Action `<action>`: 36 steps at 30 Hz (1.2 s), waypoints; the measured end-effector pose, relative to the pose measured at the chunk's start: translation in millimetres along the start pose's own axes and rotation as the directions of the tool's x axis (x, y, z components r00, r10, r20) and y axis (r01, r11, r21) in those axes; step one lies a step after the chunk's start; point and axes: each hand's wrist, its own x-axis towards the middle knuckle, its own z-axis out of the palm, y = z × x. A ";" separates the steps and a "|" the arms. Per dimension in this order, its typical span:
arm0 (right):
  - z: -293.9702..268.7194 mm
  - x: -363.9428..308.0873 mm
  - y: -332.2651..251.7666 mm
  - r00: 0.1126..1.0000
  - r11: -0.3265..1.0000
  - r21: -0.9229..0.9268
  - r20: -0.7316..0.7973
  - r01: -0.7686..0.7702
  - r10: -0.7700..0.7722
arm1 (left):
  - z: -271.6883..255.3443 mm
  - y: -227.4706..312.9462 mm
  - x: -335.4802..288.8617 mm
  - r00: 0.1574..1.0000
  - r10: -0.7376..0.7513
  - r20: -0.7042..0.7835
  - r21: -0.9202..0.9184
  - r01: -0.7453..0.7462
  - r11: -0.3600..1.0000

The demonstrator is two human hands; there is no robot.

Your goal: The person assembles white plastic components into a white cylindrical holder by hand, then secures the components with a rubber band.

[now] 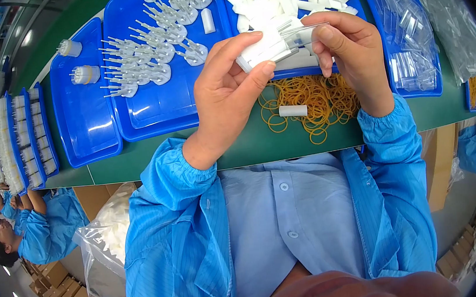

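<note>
My left hand (225, 85) is closed around a bundle of white blocks (262, 49), with fingers above and thumb below. At the bundle's right end, my right hand (355, 47) pinches a clear plastic piece (302, 35) between thumb and fingers. The clear piece meets the bundle's end; whether it encloses any of it I cannot tell. Beneath my hands lies a pile of tan rubber bands (323, 100), with one loose white block (293, 110) on it. Behind the bundle, a blue tray holds heaped white blocks (303, 0).
Left of my hands, a blue tray (158, 115) carries white pronged parts (140, 65); another tray (89, 142) has two banded bundles (85, 75). Clear plastic pieces (409, 29) fill the right tray, beside a plastic bag (456, 30). Filled trays (31, 137) and a co-worker (53, 222) are far left.
</note>
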 end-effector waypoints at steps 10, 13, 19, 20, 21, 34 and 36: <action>-2.4 -2.0 -2.4 0.999 1.000 -0.018 -0.045 -0.018 0.017 | 7.7 -3.1 3.2 0.998 0.052 0.030 0.025 -0.053 0.998; 1.3 -5.4 -10.6 0.994 0.994 -0.043 -0.047 -0.103 0.101 | -1.2 -4.4 1.7 0.998 0.041 0.055 0.163 -0.050 0.985; -2.6 2.0 -0.6 0.990 0.980 0.165 0.101 -0.113 0.097 | 4.2 -3.5 -0.3 0.994 -0.038 -0.100 0.232 0.060 0.971; -0.5 -0.1 -6.2 0.987 0.974 0.181 0.109 -0.135 0.116 | 0.4 -5.6 -3.0 0.994 -0.020 -0.109 0.264 0.049 0.963; 6.9 1.0 -4.0 0.987 0.964 0.232 0.118 -0.130 0.105 | -4.4 -3.0 -3.1 0.995 -0.010 -0.104 0.276 0.038 0.960; -0.4 -6.1 -10.8 0.993 0.997 0.046 0.099 -0.063 0.058 | 9.4 -2.6 -6.6 0.985 0.012 -0.174 0.240 0.031 0.970; 4.3 -5.3 -4.7 0.998 0.998 0.022 0.020 -0.066 0.065 | 9.8 -2.5 -3.2 0.991 0.002 -0.136 0.238 0.030 0.971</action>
